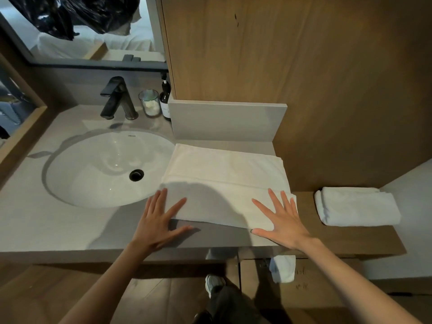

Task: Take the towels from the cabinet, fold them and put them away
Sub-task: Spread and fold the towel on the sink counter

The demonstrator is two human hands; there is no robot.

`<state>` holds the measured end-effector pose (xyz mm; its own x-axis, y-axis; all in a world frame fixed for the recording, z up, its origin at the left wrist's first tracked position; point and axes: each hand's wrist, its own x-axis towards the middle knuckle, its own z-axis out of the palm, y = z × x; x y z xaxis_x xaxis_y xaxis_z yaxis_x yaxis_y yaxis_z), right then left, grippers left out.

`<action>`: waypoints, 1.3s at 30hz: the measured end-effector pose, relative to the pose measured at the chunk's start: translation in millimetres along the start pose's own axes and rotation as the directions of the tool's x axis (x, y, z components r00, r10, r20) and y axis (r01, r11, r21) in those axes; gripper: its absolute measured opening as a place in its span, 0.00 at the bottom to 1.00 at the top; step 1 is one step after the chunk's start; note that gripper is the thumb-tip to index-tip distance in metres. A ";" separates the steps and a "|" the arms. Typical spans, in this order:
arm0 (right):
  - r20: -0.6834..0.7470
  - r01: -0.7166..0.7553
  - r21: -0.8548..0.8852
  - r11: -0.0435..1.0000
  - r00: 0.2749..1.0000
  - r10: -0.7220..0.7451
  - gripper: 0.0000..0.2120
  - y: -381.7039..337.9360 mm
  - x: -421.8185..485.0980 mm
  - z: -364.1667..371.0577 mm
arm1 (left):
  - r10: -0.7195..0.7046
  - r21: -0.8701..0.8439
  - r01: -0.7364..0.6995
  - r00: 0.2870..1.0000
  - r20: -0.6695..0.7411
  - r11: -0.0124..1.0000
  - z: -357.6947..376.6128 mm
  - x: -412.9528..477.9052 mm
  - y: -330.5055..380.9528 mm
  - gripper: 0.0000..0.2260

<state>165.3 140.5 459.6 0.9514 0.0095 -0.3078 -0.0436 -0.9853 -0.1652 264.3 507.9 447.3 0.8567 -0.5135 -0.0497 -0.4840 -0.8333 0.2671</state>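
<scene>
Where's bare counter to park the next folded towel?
Free: grey counter left of the left hand, in front of the sink; wood ledge between the flat towel and the folded towel. Crowded: back corner with faucet, glass jar and bottle.

I can read nothing here: the small dark mark on my sink (109,169) rim and the pale label on the bottle (165,100) are too blurred.
</scene>
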 end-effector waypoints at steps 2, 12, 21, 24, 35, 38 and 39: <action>0.007 0.002 0.012 1.000 1.000 -0.002 0.41 -3.2 -10.8 4.9 | 0.018 0.005 -0.018 1.000 0.003 1.000 -0.9 -12.9 0.5 0.37; -0.016 0.020 -0.078 0.997 1.000 -0.022 0.49 -29.3 -63.7 22.2 | 0.105 0.120 -0.101 0.994 -0.033 0.988 7.4 -78.6 -1.9 0.44; -0.047 0.019 0.241 0.970 0.999 -0.008 0.35 -23.9 -82.3 4.8 | 0.189 0.114 -0.177 0.976 -0.106 0.978 -15.5 -84.2 -26.6 0.19; -0.168 -0.015 0.428 0.904 0.981 0.096 0.17 -16.9 -80.2 -7.2 | 0.008 -0.133 -0.012 0.999 -0.032 0.991 -34.5 -76.9 -28.6 0.19; -0.259 -0.051 0.900 0.433 0.736 0.625 0.10 -17.7 -42.6 -39.9 | -0.379 -0.689 0.204 0.919 -0.111 0.696 -71.3 -0.3 -4.1 0.09; -0.246 -0.033 0.923 0.384 0.718 0.651 0.10 -11.3 -22.2 -42.0 | -0.485 -0.774 0.220 0.865 -0.126 0.594 -74.1 27.4 4.5 0.09; -0.238 -0.037 0.926 0.375 0.714 0.658 0.11 -8.8 -15.5 -42.2 | -0.514 -0.795 0.220 0.848 -0.131 0.565 -73.4 37.1 6.5 0.09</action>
<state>163.8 141.8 505.4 0.7234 -0.6823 -0.1057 -0.3343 -0.2121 -0.9183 306.1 498.5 517.8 0.9984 0.0199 -0.0535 0.0569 -0.4210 0.9053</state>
